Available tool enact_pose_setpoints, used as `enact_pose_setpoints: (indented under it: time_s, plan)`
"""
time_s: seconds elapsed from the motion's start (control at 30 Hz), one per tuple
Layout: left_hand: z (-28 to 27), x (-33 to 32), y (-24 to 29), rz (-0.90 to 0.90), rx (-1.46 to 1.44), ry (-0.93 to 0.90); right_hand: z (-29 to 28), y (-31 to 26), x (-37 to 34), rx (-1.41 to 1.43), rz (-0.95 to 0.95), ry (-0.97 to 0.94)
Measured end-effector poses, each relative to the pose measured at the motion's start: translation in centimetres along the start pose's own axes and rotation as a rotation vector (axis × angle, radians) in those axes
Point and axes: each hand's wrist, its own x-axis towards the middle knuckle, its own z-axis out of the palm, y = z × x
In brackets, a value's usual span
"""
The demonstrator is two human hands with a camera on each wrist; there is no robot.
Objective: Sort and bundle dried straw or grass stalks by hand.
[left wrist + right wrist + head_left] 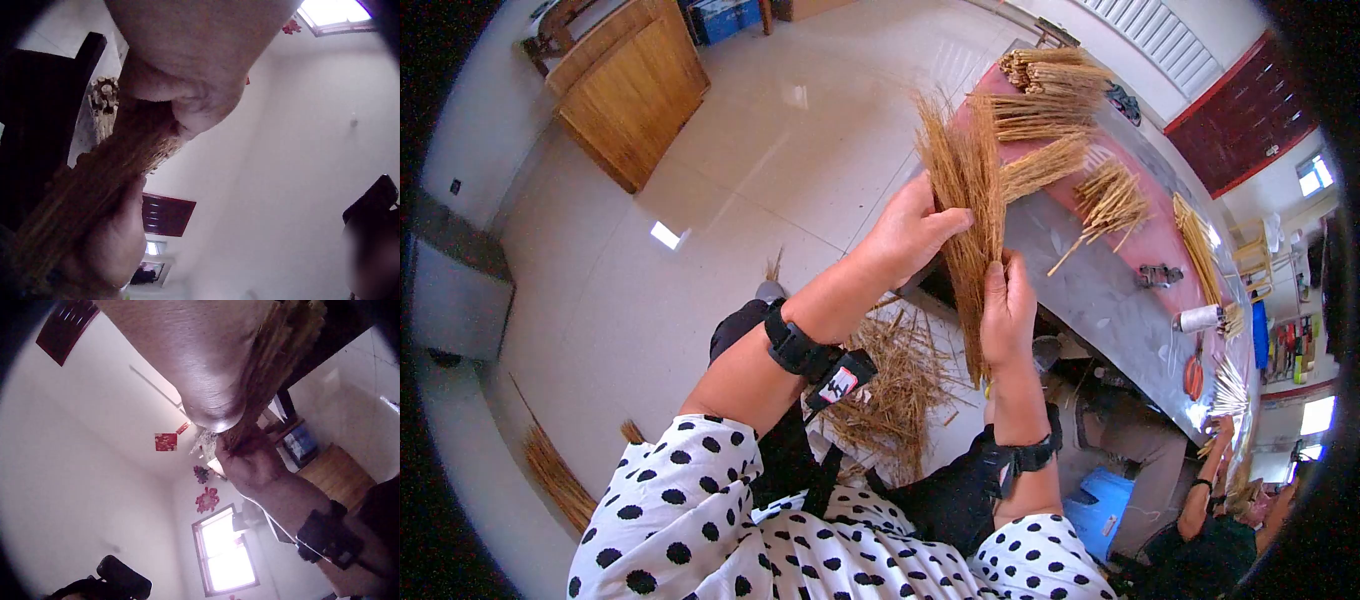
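Observation:
Both hands hold a bundle of dry broomcorn stalks (977,275), its feathery tops fanning out at the upper end. My left hand (918,232) grips it around the middle, thumb laid across the stalks. Lower down on the other side, my right hand (1008,312) grips the bundle with the thumb along it. In the left wrist view the stalks (94,181) run diagonally between the hands. The right wrist view shows the bundle (278,359) rising past the right palm; most fingers are hidden behind it.
Several broomcorn bundles (1040,115) lie on the pink and grey table (1065,260). A white spool (1200,318), red-handled scissors (1193,378) and pale sticks (1230,388) lie farther along. Stalk scraps (890,390) cover the floor below. Another person (1225,525) works at lower right.

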Motion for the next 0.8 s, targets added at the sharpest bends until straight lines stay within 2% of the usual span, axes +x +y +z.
enact_pose_setpoints:
  time_s: [0.37, 0.47, 0.7, 0.8]
  plan:
    - [0.6, -0.1, 0.9, -0.098, -0.251, 0.027, 0.0, 0.2, 0.0, 0.189, 0.061, -0.077]
    - [0.8, 0.0, 0.8, -0.103, -0.131, 0.072, 0.2, 0.6, 0.1, 0.147, 0.044, -0.056]
    - [1.4, -0.2, 0.6, -0.099, -0.071, 0.125, 0.4, -0.2, -0.1, -0.004, -0.044, 0.009]
    - [1.2, -0.1, 0.0, -0.076, -0.054, 0.115, 0.4, 0.4, -0.2, 0.152, 0.063, -0.066]
